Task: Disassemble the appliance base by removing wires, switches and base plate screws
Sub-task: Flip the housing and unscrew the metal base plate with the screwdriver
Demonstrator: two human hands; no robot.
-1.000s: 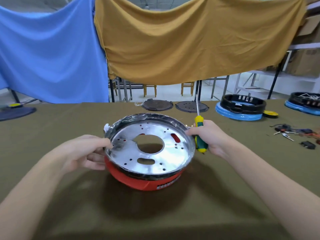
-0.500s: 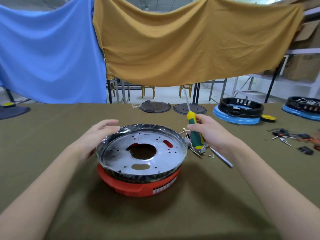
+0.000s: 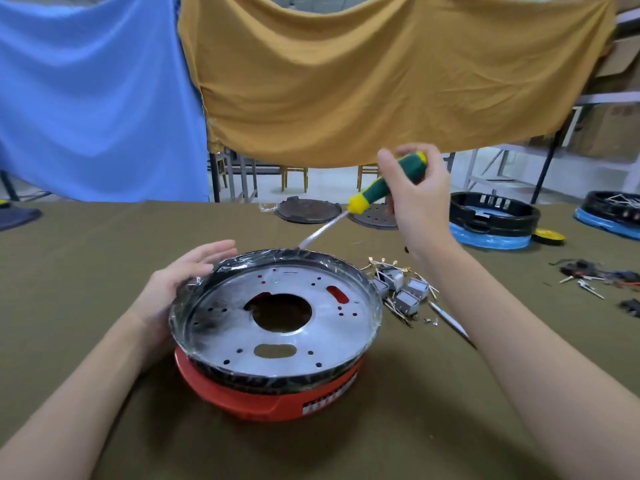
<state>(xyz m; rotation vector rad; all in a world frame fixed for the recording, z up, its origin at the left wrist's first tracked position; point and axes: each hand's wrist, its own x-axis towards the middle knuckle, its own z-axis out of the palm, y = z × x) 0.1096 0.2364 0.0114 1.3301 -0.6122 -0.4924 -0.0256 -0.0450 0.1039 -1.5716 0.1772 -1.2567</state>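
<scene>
- Now our left hand (image 3: 180, 282) rests straight-fingered against the base (image 3: 277, 341) rim, on the table (image 3: 86, 271);
- our right hand (image 3: 420, 199) grips the screwdriver (image 3: 381, 188), tip slanting toward the far rim; switches (image 3: 401, 289) lie below that wrist.

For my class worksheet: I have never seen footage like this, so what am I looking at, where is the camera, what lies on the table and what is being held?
There is no machine here: a person works with two bare hands, and the single camera sits on their head, looking forward and down, so both arms reach in from the bottom of the picture.

On the olive-green table stands a round appliance base, red below, with a shiny metal base plate on top that has a large hole in the middle. The left hand rests open against its left rim. The right hand grips a green and yellow screwdriver, its shaft slanting down towards the far rim.

Beside the base on the right lie small grey switches with wires. Farther back sit dark round plates and two black rings on blue bases. Blue and mustard cloths hang behind.
</scene>
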